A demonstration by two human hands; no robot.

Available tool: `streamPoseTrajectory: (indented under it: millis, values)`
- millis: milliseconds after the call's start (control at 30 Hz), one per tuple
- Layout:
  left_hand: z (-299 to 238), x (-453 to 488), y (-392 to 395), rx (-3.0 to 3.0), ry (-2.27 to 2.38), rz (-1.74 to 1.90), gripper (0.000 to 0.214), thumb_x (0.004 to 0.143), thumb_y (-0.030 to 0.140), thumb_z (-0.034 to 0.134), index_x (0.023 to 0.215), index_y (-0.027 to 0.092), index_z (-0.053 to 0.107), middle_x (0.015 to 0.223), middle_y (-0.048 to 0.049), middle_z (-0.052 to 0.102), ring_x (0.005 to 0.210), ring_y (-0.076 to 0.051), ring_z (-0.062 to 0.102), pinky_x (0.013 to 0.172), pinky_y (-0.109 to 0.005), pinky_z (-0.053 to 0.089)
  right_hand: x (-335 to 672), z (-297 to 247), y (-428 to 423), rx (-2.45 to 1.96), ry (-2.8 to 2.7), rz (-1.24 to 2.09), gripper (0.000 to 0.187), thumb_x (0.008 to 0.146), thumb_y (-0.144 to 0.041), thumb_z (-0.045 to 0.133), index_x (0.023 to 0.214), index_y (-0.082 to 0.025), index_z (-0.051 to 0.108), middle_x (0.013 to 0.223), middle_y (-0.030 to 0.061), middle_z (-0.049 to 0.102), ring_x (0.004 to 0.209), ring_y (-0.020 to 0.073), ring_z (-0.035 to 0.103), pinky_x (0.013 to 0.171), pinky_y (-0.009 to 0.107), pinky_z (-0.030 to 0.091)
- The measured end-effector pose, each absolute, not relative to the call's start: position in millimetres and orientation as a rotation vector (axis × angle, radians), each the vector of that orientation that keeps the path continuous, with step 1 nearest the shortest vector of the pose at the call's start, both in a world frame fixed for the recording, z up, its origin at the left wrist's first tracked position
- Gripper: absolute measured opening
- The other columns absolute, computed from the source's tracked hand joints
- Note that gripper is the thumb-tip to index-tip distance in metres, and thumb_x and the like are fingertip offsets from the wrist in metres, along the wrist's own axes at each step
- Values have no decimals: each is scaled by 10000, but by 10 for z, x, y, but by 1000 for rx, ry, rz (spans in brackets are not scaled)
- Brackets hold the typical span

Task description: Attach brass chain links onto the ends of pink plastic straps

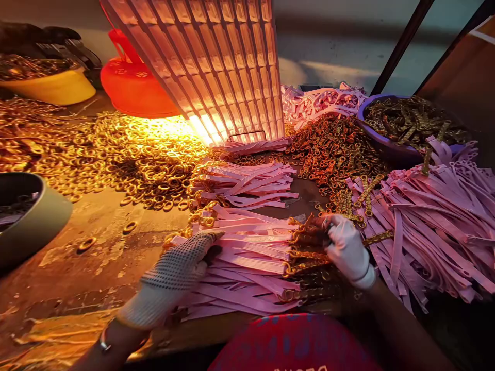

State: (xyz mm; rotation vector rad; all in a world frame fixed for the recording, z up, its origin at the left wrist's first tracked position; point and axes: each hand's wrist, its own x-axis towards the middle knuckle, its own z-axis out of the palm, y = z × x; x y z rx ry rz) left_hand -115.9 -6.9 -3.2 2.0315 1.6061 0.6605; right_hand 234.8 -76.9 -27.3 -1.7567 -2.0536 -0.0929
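Head view: golden rings (150,167) lie heaped beyond pink straps (251,246); my left grip (181,263) is over the straps, right grip (347,250) beside chain ends (309,256); whether either pinches, I cannot tell.

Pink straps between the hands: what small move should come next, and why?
Perhaps the right hand should straighten the chains: they lie unevenly at the right ends of the pink straps, beside that hand, with the left hand at the opposite ends.
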Motion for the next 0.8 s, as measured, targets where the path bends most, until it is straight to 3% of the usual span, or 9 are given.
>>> streamPoseTrajectory:
  millis: [100, 167, 233, 333, 500, 567, 667, 733, 800]
  values:
    - [19, -911, -160, 1609, 1497, 888, 274, 781, 344, 709, 1011, 202, 746, 920, -89, 734, 699, -188, 634, 591, -247, 491, 2608, -340, -446, -2104, -2220, -259, 214, 766, -88, 599, 939, -145, 711, 1090, 137, 683, 1085, 292, 545, 915, 376, 400]
    - [88, -717, -197, 1130, 1349, 926, 352, 859, 437, 667, 1067, 157, 712, 858, -83, 700, 492, -86, 477, 411, -182, 348, 2673, -418, -289, -2196, -2346, -341, 171, 791, -90, 607, 915, -144, 712, 1070, 140, 689, 1084, 312, 544, 902, 405, 383]
    - [157, -549, -187, 681, 1127, 859, 412, 917, 481, 599, 1038, 98, 687, 857, -106, 684, 445, -47, 419, 343, -150, 246, 2682, -488, -208, -2200, -2398, -364, 154, 812, -75, 591, 888, -134, 710, 1041, 151, 691, 1043, 315, 562, 865, 408, 386]
    - [210, -409, -132, 344, 857, 681, 531, 960, 545, 494, 1042, 49, 664, 960, -194, 697, 525, -95, 579, 300, -139, 236, 2696, -551, -203, -2205, -2401, -402, 144, 804, -46, 571, 817, -114, 698, 983, 179, 689, 984, 312, 587, 818, 393, 402]
    - [182, -402, -154, 357, 686, 585, 676, 964, 620, 416, 1174, 13, 627, 1255, -297, 633, 839, -267, 746, 320, -145, 356, 2804, -571, -323, -2171, -2248, -494, 126, 742, -50, 561, 759, -121, 664, 829, 161, 672, 913, 298, 621, 791, 357, 465]
    - [159, -411, -185, 368, 681, 575, 662, 967, 609, 422, 1182, 15, 620, 1306, -304, 606, 952, -324, 738, 327, -145, 369, 2779, -541, -389, -2022, -2097, -474, 204, 739, -55, 525, 861, -113, 678, 797, 138, 674, 872, 281, 641, 792, 349, 502]
    - [127, -383, -224, 387, 692, 582, 666, 948, 637, 446, 1223, 49, 599, 1320, -301, 600, 978, -334, 735, 320, -145, 348, 2543, -411, -512, -1589, -1993, -252, 435, 793, -64, 479, 1197, -127, 628, 1028, 119, 713, 962, 247, 665, 877, 341, 532]
    - [108, -322, -248, 431, 712, 600, 704, 903, 693, 481, 1246, 87, 585, 1279, -280, 630, 908, -305, 749, 314, -143, 319, 2262, -279, -601, -1336, -1999, -71, 512, 836, -69, 478, 1335, -163, 547, 1159, 102, 695, 1019, 219, 665, 922, 319, 530]
    - [91, -225, -273, 491, 727, 655, 730, 843, 736, 542, 1248, 130, 590, 1146, -214, 696, 725, -212, 737, 310, -139, 286, 1943, -156, -676, -1216, -2035, 45, 506, 869, -93, 498, 1368, -175, 520, 1150, 101, 695, 1000, 214, 669, 901, 316, 545]
